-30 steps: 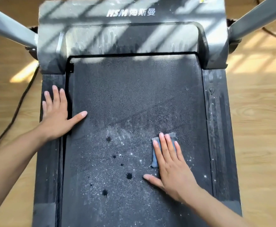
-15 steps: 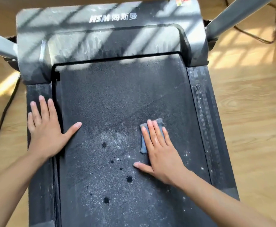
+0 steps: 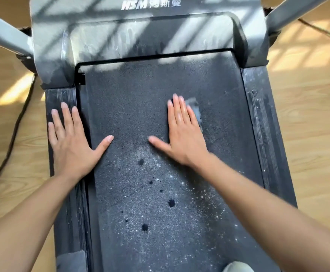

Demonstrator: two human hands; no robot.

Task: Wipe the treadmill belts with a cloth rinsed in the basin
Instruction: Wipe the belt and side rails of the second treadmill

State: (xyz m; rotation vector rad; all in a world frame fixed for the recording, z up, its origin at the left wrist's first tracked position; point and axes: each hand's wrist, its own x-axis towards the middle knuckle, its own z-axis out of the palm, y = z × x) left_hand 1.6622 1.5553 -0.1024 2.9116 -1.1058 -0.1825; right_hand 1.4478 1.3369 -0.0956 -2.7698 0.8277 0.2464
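Cloth [image 3: 196, 110], grey-blue and blurred, flat on the treadmill belt [image 3: 132, 107] at about 1 o'clock from the middle of the view, mostly hidden under the right grip [image 3: 183, 138], only an edge showing past the little-finger side. Right grip spread wide, fingers straight and pointing to 12 o'clock, thumb out toward 9 o'clock, pressed down on the cloth with nothing curled round it. Left grip [image 3: 70, 146] at 9 o'clock, also flat and wide open, holding nothing: fingers resting on the left side rail [image 3: 61, 95], thumb reaching over onto the belt toward 3 o'clock. Thumbs near each other but apart.

Belt dark and grainy, running from 12 to 6 o'clock. Dark round spots [image 3: 171, 202] scattered toward 6 o'clock of the hands, among white specks [image 3: 213, 203].

Grey motor cover [image 3: 140, 30] at 12 o'clock, lettered "HSM", streaked with dust and barred with sunlight. Grey uprights at 10 o'clock [image 3: 3, 36] and 2 o'clock [image 3: 289, 12]. Right side rail [image 3: 258, 118] at 3 o'clock, dusty. Wooden floor [image 3: 307, 134] on both sides, with a black cable [image 3: 13, 134] at 9 o'clock. Pale grey rounded shape [image 3: 235, 267] at the bottom edge near 5 o'clock, cut off, impossible to tell what.
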